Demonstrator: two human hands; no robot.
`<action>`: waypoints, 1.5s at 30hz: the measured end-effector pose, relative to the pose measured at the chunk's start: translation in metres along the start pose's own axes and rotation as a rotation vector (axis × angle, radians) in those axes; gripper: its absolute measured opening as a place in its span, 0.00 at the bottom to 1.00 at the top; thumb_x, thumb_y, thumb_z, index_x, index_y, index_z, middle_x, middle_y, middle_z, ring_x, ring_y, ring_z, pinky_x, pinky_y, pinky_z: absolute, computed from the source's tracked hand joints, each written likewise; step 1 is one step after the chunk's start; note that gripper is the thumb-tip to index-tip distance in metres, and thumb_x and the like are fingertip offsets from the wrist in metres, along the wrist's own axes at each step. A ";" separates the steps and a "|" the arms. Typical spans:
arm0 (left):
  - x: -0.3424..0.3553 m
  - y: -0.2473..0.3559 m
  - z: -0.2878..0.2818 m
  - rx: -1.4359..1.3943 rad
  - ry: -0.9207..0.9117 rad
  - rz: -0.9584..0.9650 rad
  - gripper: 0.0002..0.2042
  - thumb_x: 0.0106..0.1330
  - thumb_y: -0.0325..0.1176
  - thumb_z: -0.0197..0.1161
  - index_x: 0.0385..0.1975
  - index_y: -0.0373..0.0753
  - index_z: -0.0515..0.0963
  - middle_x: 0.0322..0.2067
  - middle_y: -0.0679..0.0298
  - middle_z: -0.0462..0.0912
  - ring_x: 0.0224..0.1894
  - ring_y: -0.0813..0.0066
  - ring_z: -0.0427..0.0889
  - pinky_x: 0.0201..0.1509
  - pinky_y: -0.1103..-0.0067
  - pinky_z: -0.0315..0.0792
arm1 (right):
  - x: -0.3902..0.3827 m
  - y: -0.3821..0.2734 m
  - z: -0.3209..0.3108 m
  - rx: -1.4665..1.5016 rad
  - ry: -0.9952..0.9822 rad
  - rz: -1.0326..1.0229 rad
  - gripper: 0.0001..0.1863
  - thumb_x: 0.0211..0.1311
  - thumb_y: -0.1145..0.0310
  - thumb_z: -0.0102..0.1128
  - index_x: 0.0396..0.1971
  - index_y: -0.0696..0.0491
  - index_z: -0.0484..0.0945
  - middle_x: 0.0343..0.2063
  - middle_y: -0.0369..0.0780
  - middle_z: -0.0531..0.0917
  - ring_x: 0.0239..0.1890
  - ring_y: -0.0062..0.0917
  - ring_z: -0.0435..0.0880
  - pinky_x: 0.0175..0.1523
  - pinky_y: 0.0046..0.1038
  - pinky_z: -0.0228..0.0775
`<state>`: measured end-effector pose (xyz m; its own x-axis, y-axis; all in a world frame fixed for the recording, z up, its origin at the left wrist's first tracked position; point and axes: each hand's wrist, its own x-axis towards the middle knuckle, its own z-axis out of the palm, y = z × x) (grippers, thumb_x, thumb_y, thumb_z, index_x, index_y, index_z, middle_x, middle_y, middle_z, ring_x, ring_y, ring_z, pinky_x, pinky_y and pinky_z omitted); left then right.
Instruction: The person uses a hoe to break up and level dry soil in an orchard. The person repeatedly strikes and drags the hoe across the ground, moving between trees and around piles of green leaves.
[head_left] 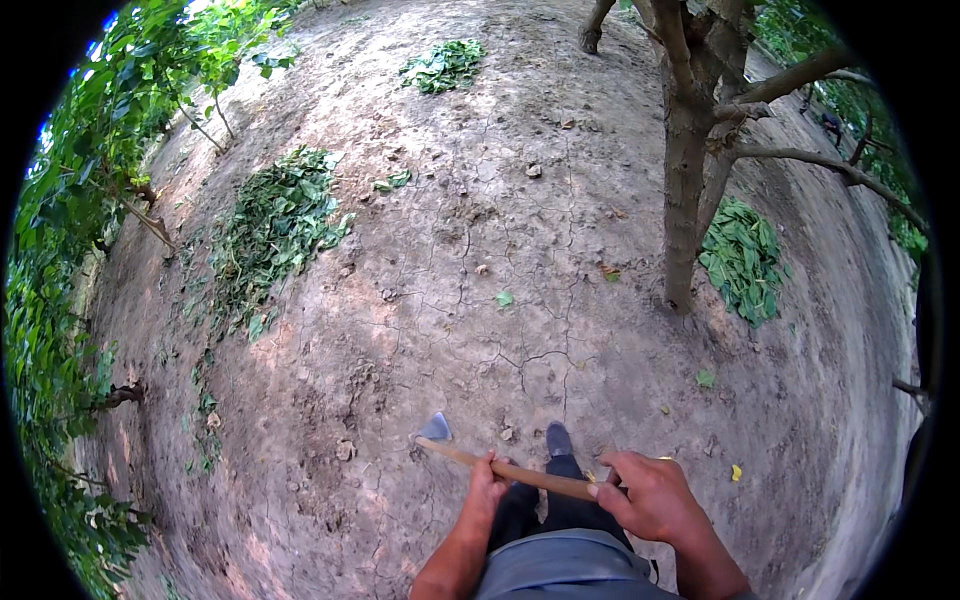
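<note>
A hoe with a grey metal blade (436, 426) and a wooden handle (540, 477) lies slantwise across the front of my body, blade to the left above the cracked dry soil (590, 380). My left hand (487, 482) grips the handle fairly near the blade. My right hand (640, 495) holds the handle toward its other end, thumb along the wood and fingers curved. My dark shoe (558, 438) and trousers show beneath the handle.
A bare-branched tree trunk (685, 200) rises at the right, beside a green leaf pile (740, 260). Other leaf piles lie left (280, 220) and farther ahead (443, 65). Leafy saplings (70, 250) line the left edge. A small dark shape at the far upper right is too small to make out.
</note>
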<state>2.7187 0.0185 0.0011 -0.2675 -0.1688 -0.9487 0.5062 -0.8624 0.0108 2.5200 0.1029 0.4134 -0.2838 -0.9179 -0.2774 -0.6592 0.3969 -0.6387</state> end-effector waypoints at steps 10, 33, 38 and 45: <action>-0.004 -0.011 0.011 -0.132 -0.057 -0.032 0.07 0.63 0.31 0.50 0.24 0.39 0.64 0.18 0.63 0.70 0.19 0.71 0.67 0.25 0.75 0.70 | -0.009 0.017 0.001 0.028 0.022 0.021 0.14 0.54 0.61 0.59 0.34 0.55 0.72 0.26 0.42 0.79 0.29 0.38 0.80 0.31 0.38 0.69; 0.023 -0.055 0.038 -0.013 0.103 -0.139 0.12 0.66 0.35 0.47 0.19 0.42 0.62 0.12 0.66 0.63 0.15 0.72 0.65 0.21 0.78 0.66 | -0.040 0.114 -0.026 -0.053 -0.053 0.010 0.12 0.58 0.61 0.55 0.29 0.53 0.68 0.23 0.42 0.76 0.28 0.39 0.79 0.30 0.39 0.70; 0.031 -0.052 0.031 0.039 0.149 -0.125 0.13 0.67 0.36 0.46 0.19 0.43 0.62 0.12 0.67 0.63 0.14 0.73 0.64 0.19 0.78 0.66 | -0.060 0.115 -0.021 0.020 0.032 0.063 0.12 0.58 0.59 0.54 0.33 0.53 0.69 0.25 0.42 0.77 0.28 0.41 0.79 0.31 0.41 0.69; 0.031 -0.048 0.021 0.241 0.205 -0.111 0.09 0.66 0.32 0.45 0.22 0.43 0.62 0.12 0.68 0.63 0.14 0.74 0.63 0.18 0.78 0.66 | -0.081 0.108 -0.012 0.136 0.055 0.138 0.16 0.59 0.57 0.53 0.39 0.54 0.71 0.28 0.43 0.79 0.32 0.39 0.79 0.35 0.37 0.69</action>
<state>2.6689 0.0448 -0.0217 -0.1271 0.0114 -0.9918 0.2680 -0.9624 -0.0454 2.4634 0.2206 0.3754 -0.4049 -0.8519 -0.3322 -0.5125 0.5123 -0.6892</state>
